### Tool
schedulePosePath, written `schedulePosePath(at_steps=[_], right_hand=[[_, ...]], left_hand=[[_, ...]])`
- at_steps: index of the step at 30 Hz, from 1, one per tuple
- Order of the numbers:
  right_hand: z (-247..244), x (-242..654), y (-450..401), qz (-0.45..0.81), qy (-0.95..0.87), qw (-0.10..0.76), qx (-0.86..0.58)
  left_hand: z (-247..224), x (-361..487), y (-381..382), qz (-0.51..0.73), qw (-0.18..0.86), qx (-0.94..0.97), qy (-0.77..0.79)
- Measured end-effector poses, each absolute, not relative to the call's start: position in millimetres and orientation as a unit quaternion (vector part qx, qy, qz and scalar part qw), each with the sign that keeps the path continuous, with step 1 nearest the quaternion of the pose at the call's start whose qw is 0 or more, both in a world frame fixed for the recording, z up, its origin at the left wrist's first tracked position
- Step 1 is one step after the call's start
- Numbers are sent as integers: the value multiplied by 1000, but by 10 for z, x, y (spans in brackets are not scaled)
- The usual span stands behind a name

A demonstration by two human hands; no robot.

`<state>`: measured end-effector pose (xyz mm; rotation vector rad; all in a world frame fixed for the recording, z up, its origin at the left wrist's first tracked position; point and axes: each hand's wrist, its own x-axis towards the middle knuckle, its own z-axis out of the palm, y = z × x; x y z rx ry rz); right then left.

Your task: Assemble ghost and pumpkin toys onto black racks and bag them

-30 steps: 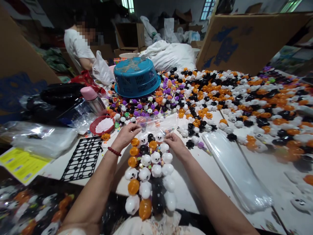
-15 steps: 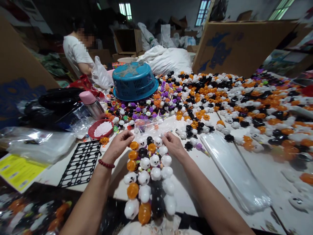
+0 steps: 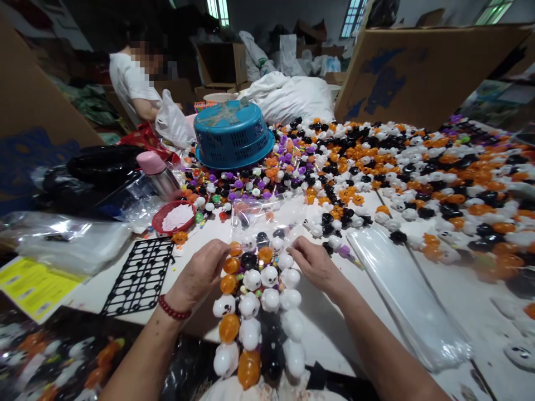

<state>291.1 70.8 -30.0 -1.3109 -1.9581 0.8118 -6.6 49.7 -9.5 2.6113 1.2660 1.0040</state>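
Observation:
Rows of white, orange and black figure heads (image 3: 251, 305) stand together at the table's near edge, between my forearms. A clear plastic bag (image 3: 267, 214) lies beyond them, and its near end now covers the far row of heads. My left hand (image 3: 209, 262) pinches the bag's left edge beside the orange heads. On the right, my right hand (image 3: 307, 257) has thumb and fingers pressed together at the bag's other edge. A black plastic grid (image 3: 140, 277) lies to the left of my left hand.
A stack of clear bags (image 3: 407, 301) lies at right. Loose figures (image 3: 376, 161) cover the far table around an upturned blue basket (image 3: 233, 136). A red basket (image 3: 173, 217) with white slips and a pink-capped flask (image 3: 159, 172) stand left. A person (image 3: 136, 83) is behind.
Both hands have come nearer and slightly apart, drawing the clear bag over the far row of heads. The view has shifted slightly.

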Motion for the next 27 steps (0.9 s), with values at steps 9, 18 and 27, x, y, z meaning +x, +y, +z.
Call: schedulePosePath(at_steps=[9,18,27], right_hand=[[-351,2980,253,267,-749,297,-529],[-519,3037,-97,216,-747,309,-548],[-910,2992,94,290,-661,334,-607]], left_hand=[[-30,-64,213,270,34,875,400],[-259,-88,56,356,263,780,442],[-622,-2,299,285,347,733,511]])
